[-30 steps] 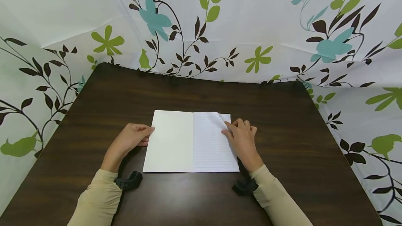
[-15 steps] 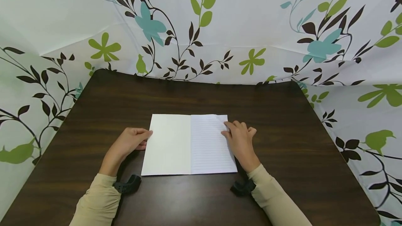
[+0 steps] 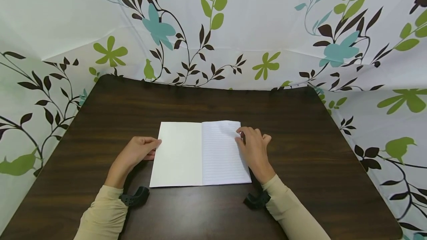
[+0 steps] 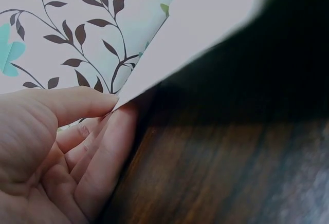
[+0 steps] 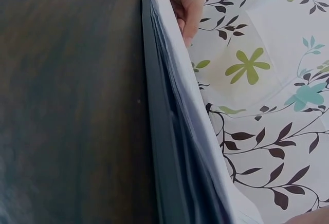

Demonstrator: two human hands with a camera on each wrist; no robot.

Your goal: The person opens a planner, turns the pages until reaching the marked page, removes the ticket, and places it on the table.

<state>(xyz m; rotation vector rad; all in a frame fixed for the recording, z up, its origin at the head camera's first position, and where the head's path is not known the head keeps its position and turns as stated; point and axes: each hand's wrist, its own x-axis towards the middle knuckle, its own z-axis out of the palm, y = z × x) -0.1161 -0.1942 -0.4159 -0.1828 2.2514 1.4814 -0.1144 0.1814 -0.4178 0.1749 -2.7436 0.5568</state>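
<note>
A notebook (image 3: 180, 158) lies spread open on the dark wooden table, with a blank cream side at left and a ruled white page (image 3: 221, 155) at right. My left hand (image 3: 137, 150) pinches the left edge between thumb and fingers; in the left wrist view that edge (image 4: 154, 70) is lifted off the tabletop. At the upper right edge, my right hand (image 3: 255, 147) holds the ruled page with bent index finger and thumb, and the page bulges slightly there. The right wrist view shows the stacked sheets (image 5: 180, 106) edge-on, somewhat fanned, with the left hand (image 5: 187, 3) beyond.
The table (image 3: 200, 99) extends around the notebook on every side. Behind and beside it hangs a white curtain (image 3: 267, 21) printed with leaves, flowers and birds. Black wrist-worn devices (image 3: 135, 196) sit at both wrists, close to the notebook's lower corners.
The ruled page was creased up at its top right corner, flattened, and now bulges slightly again under the right fingers. The left hand keeps its pinch. The head view has shifted a little.
</note>
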